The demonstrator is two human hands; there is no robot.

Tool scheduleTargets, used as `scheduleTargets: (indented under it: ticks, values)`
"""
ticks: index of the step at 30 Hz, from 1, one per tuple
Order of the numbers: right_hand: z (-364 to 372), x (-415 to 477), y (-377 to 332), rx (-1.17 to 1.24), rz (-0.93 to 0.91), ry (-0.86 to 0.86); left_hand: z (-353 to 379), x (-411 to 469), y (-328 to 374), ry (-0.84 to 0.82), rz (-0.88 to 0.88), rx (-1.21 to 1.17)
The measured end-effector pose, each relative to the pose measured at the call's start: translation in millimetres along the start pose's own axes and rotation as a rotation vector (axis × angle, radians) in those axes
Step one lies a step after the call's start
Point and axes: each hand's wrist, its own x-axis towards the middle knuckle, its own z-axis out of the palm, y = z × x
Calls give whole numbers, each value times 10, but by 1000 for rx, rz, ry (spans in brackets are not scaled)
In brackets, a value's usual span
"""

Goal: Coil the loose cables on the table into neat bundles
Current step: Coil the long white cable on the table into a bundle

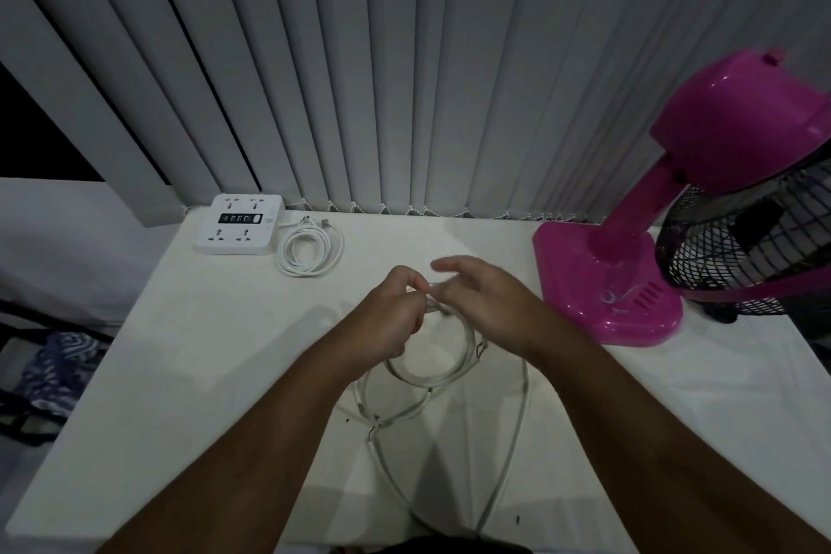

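Observation:
A thin white cable (443, 376) hangs in a round loop between my hands over the white table (216, 355). My left hand (391, 315) grips the top of that loop in a closed fist. My right hand (483, 299) pinches the same cable just beside the left, index finger raised. Loose lengths of the cable (512, 441) trail down across the table toward me, with a second smaller loop below the first. A separate white cable (310, 250) lies coiled in a neat bundle at the back left.
A white power strip (240, 224) sits beside the coiled cable at the back. A pink fan (701, 202) with a black grille stands on the right. Grey vertical blinds (404, 58) run behind the table. Dark bags lie off the left edge.

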Motion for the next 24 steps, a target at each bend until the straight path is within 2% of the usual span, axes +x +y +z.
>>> scheduleTargets:
  ticks: [2,5,9,13,15,18,22,24]
  values:
    - [52,-20,6,-32,22,-64,5,3,13,-5,24,-74]
    - [115,-53,101,-44,49,9,-30,-20,-5,-71,50,-154]
    - [159,-43,169,329,176,151,-127,-65,-197,-117,-17,-112]
    - [263,-38,176,748,355,186,-50,-107,-318,-124,-29,-676]
    - [379,-71,228,843,418,177,56,-80,-297,-51,-33,-810]
    - [429,-133,295,723,394,145,80,-55,-230,60,-83,-721]
    - [287,-128,275,533,207,100,62,-68,-152,23,-135,-437]
    - [293,-122,221,440,152,62,100,-58,-133,8,-112,-374]
